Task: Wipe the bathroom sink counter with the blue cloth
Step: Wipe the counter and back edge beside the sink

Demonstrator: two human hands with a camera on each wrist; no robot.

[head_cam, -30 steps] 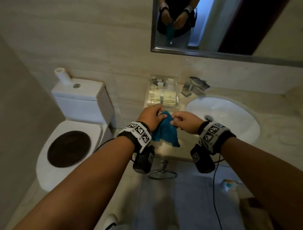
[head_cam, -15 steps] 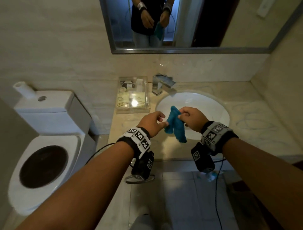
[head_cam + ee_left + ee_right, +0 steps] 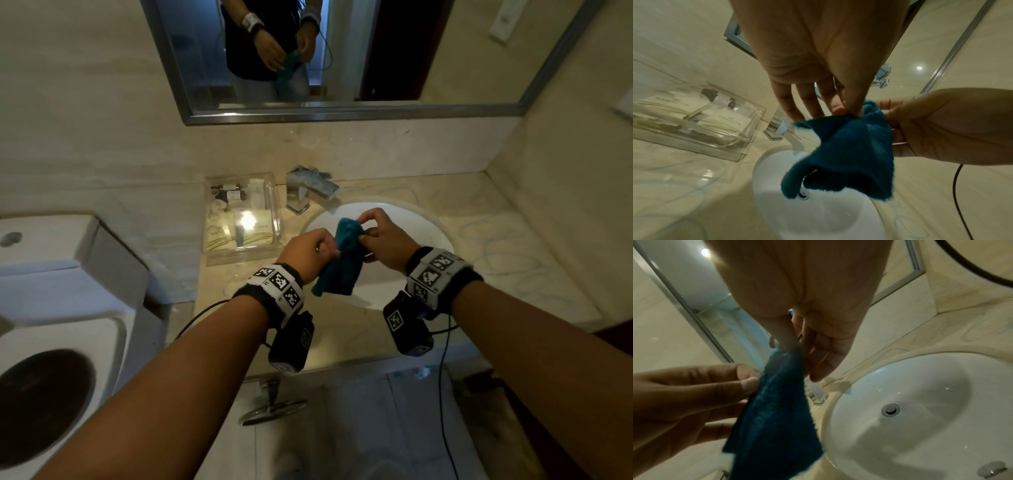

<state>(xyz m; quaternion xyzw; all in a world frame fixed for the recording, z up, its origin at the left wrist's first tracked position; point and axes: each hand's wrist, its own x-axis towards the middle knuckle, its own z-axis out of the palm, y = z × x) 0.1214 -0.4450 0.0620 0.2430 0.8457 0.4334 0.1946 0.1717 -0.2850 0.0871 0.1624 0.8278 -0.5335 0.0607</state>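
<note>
Head view is showing the tabletop point(image 3: 462, 205) running under the mirror point(image 3: 342, 113), with the toilet point(image 3: 61, 274) standing to its left. Scribbled blue marks are lying across the tabletop to the right of the sink point(image 3: 428, 229). A clear tray point(image 3: 274, 205) of packets is sitting left of the faucet point(image 3: 308, 186), near the wall. Both hands are hanging above the sink bowl, apart from the tabletop. The cloth point(image 3: 342, 260) is dangling between them, its lower edge hanging free over the near rim of the sink. The left hand point(image 3: 305, 253) is pinching one edge of the cloth between thumb and fingers point(image 3: 856, 104), the other fingers reaching out loosely. The right hand point(image 3: 387, 240) is pinching the cloth's top edge with curled fingers point(image 3: 785, 335). In the right wrist view the drain point(image 3: 890, 409) is showing in the sink bowl, to the right of the hanging cloth.
</note>
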